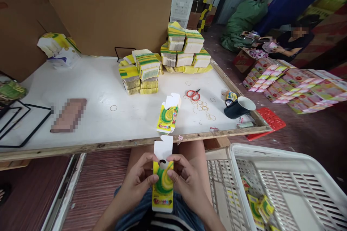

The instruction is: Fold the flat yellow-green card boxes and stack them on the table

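Observation:
Over my lap I hold a small yellow and green printed carton (163, 191), its white top flap standing up. My left hand (143, 175) pinches its left edge near the top, thumb on the front. On the opposite edge, my right hand (185, 175) grips it the same way. Something dark shows at the carton's mouth between my fingers; I cannot make out what it is. Just beyond, near the table's front edge, lies a small stack of flat cartons (167, 117) of the same print.
Bundled flat cartons (146, 70) are piled at the table's back. Red-handled scissors (193, 95), rubber bands (202, 106) and a dark mug (239, 107) lie to the right. A white plastic basket (292, 155) holding yellow boxes stands at lower right. Another person (291, 41) sits behind stacked pink boxes.

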Demonstrator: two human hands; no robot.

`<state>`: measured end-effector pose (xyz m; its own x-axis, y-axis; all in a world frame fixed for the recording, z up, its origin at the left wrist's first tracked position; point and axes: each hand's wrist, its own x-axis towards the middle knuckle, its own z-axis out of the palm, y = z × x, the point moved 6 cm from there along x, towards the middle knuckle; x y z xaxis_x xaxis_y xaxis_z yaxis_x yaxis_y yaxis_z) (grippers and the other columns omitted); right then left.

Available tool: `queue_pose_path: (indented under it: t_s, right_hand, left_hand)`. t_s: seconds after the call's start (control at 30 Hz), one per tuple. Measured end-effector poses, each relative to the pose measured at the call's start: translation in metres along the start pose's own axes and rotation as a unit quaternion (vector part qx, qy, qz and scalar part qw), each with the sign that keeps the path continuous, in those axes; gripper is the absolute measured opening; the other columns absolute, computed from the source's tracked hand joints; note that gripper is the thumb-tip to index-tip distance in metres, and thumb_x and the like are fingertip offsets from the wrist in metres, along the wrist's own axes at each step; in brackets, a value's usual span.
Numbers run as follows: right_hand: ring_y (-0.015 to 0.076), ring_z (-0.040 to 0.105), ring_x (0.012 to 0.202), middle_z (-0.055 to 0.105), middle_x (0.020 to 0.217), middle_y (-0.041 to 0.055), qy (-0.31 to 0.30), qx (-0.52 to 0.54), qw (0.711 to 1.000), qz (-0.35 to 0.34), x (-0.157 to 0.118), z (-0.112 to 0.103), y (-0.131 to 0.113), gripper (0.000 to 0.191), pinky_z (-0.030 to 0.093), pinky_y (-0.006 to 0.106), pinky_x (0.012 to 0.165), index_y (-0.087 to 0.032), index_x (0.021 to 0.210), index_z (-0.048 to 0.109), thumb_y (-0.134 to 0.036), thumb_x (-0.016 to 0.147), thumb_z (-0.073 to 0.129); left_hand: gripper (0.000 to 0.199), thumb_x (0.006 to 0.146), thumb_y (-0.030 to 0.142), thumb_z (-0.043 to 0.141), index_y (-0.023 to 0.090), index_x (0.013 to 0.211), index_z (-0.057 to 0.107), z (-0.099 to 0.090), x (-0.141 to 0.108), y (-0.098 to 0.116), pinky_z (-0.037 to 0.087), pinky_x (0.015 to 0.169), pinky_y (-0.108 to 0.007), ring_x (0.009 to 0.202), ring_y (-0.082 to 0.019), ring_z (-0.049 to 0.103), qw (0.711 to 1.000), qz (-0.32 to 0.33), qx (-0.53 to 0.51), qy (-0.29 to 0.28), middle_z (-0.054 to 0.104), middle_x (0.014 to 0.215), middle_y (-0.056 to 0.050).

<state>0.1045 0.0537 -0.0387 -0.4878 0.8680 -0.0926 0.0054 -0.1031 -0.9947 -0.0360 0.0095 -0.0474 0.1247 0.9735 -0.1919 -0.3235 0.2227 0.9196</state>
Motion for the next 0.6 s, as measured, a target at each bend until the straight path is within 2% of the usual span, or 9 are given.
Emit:
queue_pose_path:
  t_s: [0.1, 0.13, 0.2, 0.27, 0.3, 0.37, 0.47, 0.53, 0.6]
  right_hand:
    - [0.0151, 0.059, 0.073, 0.065, 0.081, 0.0019, -0.017, -0.069, 0.997, 0.001, 0.002, -0.004, -0.006, 0.017, 0.045, 0.024, 0.064, -0.019, 0.091, 0.064, -0.034, 0.092, 0.055]
    - [0.0158, 0.06, 0.074, 0.065, 0.08, 0.0025, -0.02, -0.089, 0.996, -0.004, 0.002, -0.004, -0.007, 0.02, 0.045, 0.024, 0.066, -0.019, 0.087, 0.065, -0.033, 0.093, 0.053]
    - [0.0175, 0.062, 0.079, 0.067, 0.083, 0.0041, -0.016, -0.112, 0.994, -0.012, 0.002, -0.005, -0.008, 0.022, 0.047, 0.026, 0.07, -0.019, 0.087, 0.066, -0.032, 0.095, 0.05]
    - [0.0188, 0.064, 0.083, 0.068, 0.089, 0.0055, 0.016, -0.096, 0.995, -0.016, 0.001, -0.007, -0.005, 0.018, 0.049, 0.028, 0.073, -0.02, 0.098, 0.064, -0.032, 0.094, 0.05]
    - [0.0196, 0.064, 0.086, 0.068, 0.094, 0.0062, 0.036, -0.08, 0.996, -0.016, 0.001, -0.008, -0.003, 0.02, 0.05, 0.029, 0.074, -0.022, 0.107, 0.062, -0.032, 0.094, 0.051]
    - [0.021, 0.064, 0.094, 0.067, 0.102, 0.0081, 0.063, -0.052, 0.996, -0.023, 0.001, -0.011, -0.001, 0.03, 0.052, 0.031, 0.079, -0.023, 0.121, 0.056, -0.033, 0.094, 0.051]
    - [0.0228, 0.06, 0.104, 0.065, 0.107, 0.0095, 0.06, -0.067, 0.994, -0.063, 0.003, -0.016, -0.006, 0.031, 0.048, 0.035, 0.089, -0.023, 0.113, 0.066, -0.037, 0.096, 0.044]
    - [0.0226, 0.06, 0.099, 0.065, 0.102, 0.0084, 0.04, -0.083, 0.994, -0.057, 0.005, -0.018, -0.007, 0.031, 0.048, 0.034, 0.085, -0.023, 0.107, 0.07, -0.038, 0.095, 0.046]
    - [0.0185, 0.06, 0.079, 0.065, 0.085, 0.0034, 0.013, -0.091, 0.996, 0.001, 0.005, -0.016, -0.001, 0.028, 0.049, 0.028, 0.069, -0.022, 0.113, 0.065, -0.035, 0.089, 0.056]
  left_hand:
    - [0.017, 0.087, 0.025, 0.061, 0.023, 0.103, 0.054, 0.004, -0.004, -0.003, 0.047, 0.079, -0.026, 0.091, -0.017, 0.062, 0.999, 0.0, 0.035, -0.006, 0.067, 0.097, -0.002]
    - [0.022, 0.087, 0.025, 0.061, 0.025, 0.108, 0.052, 0.005, -0.005, -0.003, 0.047, 0.081, -0.027, 0.093, -0.018, 0.063, 0.999, 0.001, 0.033, -0.002, 0.067, 0.099, -0.002]
    - [0.046, 0.087, 0.025, 0.061, 0.031, 0.128, 0.041, 0.006, -0.005, -0.005, 0.048, 0.085, -0.03, 0.1, -0.02, 0.063, 1.0, -0.004, 0.015, 0.009, 0.067, 0.109, -0.004]
    - [0.063, 0.086, 0.025, 0.062, 0.034, 0.14, 0.03, 0.008, -0.003, -0.006, 0.049, 0.089, -0.033, 0.11, -0.022, 0.062, 1.0, -0.012, 0.003, 0.003, 0.065, 0.121, -0.006]
    - [0.062, 0.086, 0.025, 0.062, 0.033, 0.14, 0.033, 0.008, -0.001, -0.006, 0.048, 0.092, -0.034, 0.113, -0.023, 0.06, 1.0, -0.014, 0.007, -0.004, 0.064, 0.125, -0.007]
    - [0.047, 0.086, 0.024, 0.062, 0.029, 0.131, 0.05, 0.007, 0.001, -0.005, 0.048, 0.094, -0.034, 0.117, -0.025, 0.058, 1.0, -0.007, 0.027, -0.004, 0.061, 0.129, -0.007]
    - [0.032, 0.086, 0.024, 0.063, 0.027, 0.118, 0.063, -0.002, 0.004, -0.002, 0.047, 0.095, -0.03, 0.116, -0.024, 0.059, 0.995, 0.023, 0.087, 0.052, 0.062, 0.129, -0.006]
    - [0.03, 0.086, 0.024, 0.062, 0.028, 0.116, 0.064, -0.006, 0.004, -0.001, 0.047, 0.095, -0.029, 0.115, -0.023, 0.058, 0.987, 0.036, 0.134, 0.08, 0.062, 0.129, -0.006]
    - [0.033, 0.088, 0.025, 0.06, 0.028, 0.121, 0.062, -0.004, 0.003, -0.004, 0.047, 0.096, -0.029, 0.116, -0.023, 0.058, 0.983, 0.031, 0.166, 0.073, 0.06, 0.131, -0.006]
